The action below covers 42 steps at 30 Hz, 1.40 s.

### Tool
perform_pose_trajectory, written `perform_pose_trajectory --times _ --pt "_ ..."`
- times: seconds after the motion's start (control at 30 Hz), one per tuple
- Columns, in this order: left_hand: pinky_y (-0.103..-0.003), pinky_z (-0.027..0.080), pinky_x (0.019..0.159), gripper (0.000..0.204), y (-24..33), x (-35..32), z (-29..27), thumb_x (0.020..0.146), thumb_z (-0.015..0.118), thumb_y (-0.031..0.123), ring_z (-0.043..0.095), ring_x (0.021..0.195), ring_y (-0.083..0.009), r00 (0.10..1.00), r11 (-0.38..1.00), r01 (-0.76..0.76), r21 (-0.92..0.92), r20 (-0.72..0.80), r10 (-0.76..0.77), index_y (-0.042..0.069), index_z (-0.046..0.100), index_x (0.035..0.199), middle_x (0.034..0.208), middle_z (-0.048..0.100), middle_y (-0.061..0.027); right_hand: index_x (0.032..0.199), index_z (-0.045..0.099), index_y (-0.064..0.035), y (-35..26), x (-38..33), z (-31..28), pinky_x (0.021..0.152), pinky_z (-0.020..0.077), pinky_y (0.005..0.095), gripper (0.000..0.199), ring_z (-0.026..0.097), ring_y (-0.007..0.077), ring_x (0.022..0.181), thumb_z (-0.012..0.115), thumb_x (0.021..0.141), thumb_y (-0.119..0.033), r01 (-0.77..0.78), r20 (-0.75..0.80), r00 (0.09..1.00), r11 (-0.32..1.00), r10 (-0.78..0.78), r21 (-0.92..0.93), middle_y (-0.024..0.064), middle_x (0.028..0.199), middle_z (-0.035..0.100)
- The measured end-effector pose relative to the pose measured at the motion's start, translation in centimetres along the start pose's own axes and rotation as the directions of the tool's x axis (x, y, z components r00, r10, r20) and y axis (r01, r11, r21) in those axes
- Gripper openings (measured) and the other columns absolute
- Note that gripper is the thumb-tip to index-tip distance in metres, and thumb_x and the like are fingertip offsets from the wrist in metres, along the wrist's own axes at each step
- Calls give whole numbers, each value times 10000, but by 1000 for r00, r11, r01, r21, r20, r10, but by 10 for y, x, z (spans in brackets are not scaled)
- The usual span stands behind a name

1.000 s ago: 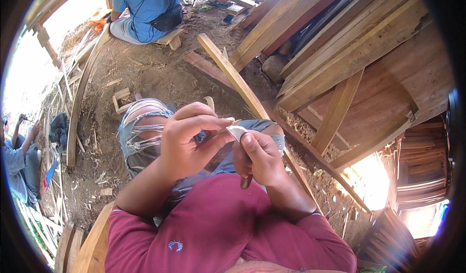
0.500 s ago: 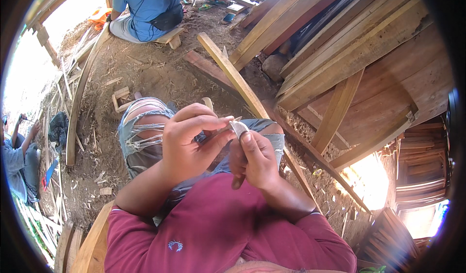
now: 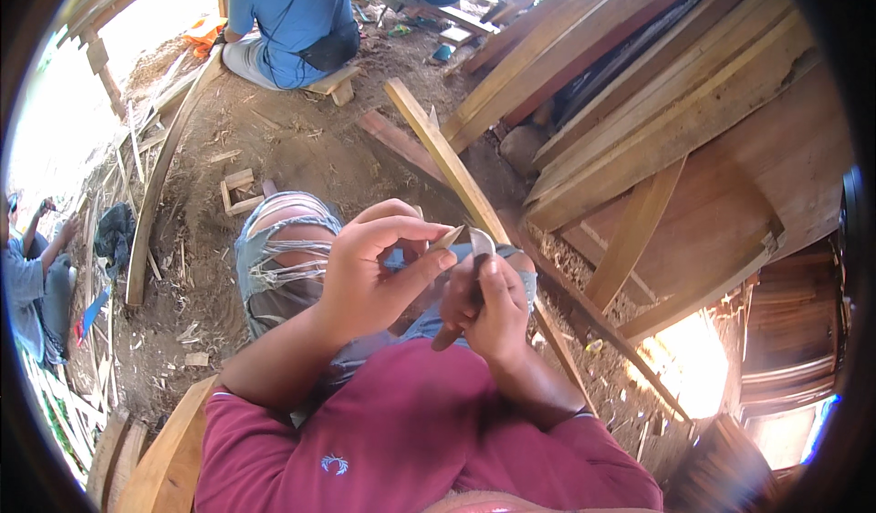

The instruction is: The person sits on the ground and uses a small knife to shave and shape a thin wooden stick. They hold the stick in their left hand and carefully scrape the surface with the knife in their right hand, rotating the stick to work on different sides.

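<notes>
Wreath logo (image 3: 334, 465) on shirt (image 3: 401, 413), no txt

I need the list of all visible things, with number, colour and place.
curved blade: one, grey, centre
wood piece: one, pale, centre
long beam: one, yellowish, ahead
curved strip: one, brown, left
boards: several, brown, right
stone: one, brownish, near boards
wood scraps: many, pale, ground
cloth-like item: one, orange, top left
bundle: one, dark, far left
people: at least three, bluish clothes, top and far left
own jeans: one pair, blue, lower centre
own shirt: one, maroon, bottom
left grip: one, bare, pinching wood piece
right grip: one, bare, holding curved blade
</notes>
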<state>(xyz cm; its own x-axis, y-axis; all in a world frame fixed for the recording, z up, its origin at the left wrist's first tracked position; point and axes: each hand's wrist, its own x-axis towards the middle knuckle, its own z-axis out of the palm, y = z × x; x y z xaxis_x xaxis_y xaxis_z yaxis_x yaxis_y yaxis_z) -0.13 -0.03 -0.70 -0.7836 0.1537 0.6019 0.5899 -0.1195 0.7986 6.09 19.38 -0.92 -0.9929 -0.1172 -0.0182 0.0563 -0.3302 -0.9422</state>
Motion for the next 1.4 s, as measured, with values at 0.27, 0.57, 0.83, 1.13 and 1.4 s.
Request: perform_pose_trajectory --times 0.27,0.57,0.83,1.13,1.4 --pt "-228 535 744 208 4 6 -13 1075 809 97 678 913 -36 826 545 516 -661 216 -521 -10 774 1250 1042 756 7 1039 584 -70 7 15 -26 536 416 330 339 451 138 541 615 1188 -373 171 -108 979 985 -174 -38 13 708 470" --pt "-210 541 839 363 0 10 -31 1072 824 322 695 931 -42 834 373 499 -782 317 -452 23 781 1274 1030 773 -2 1176 625 -11 36 23 -95 564 470 318 199 526 120 590 586 1169 -206 -124 -240 971 873 9 -472 10 778 559" --pt "-202 532 862 416 -7 12 -45 1061 802 344 717 943 -83 853 386 420 -821 213 -477 1 779 1296 1007 766 -14 1149 753 26 103 -44 -191 697 617 393 267 732 200 774 747 1061 -226 -463 -383 882 355 275 -812 111 884 757" --pt "-297 613 960 406 -18 8 -30 1072 780 304 762 1039 -143 871 481 437 -760 224 -437 -34 769 1298 1171 817 -102 1170 802 -13 89 -25 -171 944 611 462 416 806 365 1053 851 964 -370 -200 -200 980 -3 19 -980 196 1118 834" --pt "-270 523 907 376 -14 -2 12 1135 723 378 652 973 -82 789 557 613 -560 410 -457 37 829 1252 1091 777 -13 1700 307 -6 49 21 -67 1244 440 508 987 568 306 1486 857 1016 -457 -26 305 952 988 -22 153 161 1571 572"
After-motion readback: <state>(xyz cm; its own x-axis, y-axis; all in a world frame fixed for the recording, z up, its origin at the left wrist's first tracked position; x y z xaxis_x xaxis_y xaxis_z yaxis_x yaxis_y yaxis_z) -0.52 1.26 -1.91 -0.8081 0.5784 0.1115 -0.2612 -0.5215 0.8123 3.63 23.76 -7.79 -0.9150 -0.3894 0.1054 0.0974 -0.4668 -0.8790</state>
